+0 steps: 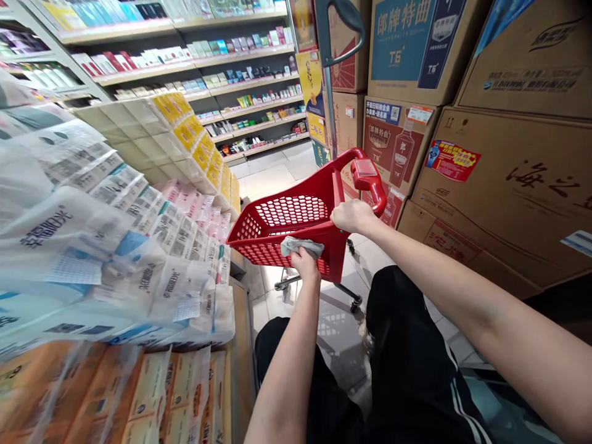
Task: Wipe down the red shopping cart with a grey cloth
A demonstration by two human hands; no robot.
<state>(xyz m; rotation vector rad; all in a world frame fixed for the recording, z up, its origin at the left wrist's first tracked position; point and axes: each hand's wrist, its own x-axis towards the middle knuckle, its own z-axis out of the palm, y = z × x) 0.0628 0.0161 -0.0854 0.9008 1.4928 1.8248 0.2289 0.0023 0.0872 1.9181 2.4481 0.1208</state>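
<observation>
And there was the left hand (305,265), fingers clamped on a grey cloth (302,247) against a red mesh cart basket (291,211) beside stacked tissue packs (152,246), with the right hand (354,216), fingers apparently closed over the basket's rim!

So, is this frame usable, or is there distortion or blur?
Head view: strong wide-angle bending, with shelves and cartons leaning outward; plastic-wrapped tissue packs at left smear and show glare; the red cart, grey cloth, left hand and right hand stay sharp; lighting even, shadows faint.

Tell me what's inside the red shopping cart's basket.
The red plastic basket shows only its mesh; the grey cloth in the left hand covers the rim, hiding what lies beneath it.
</observation>
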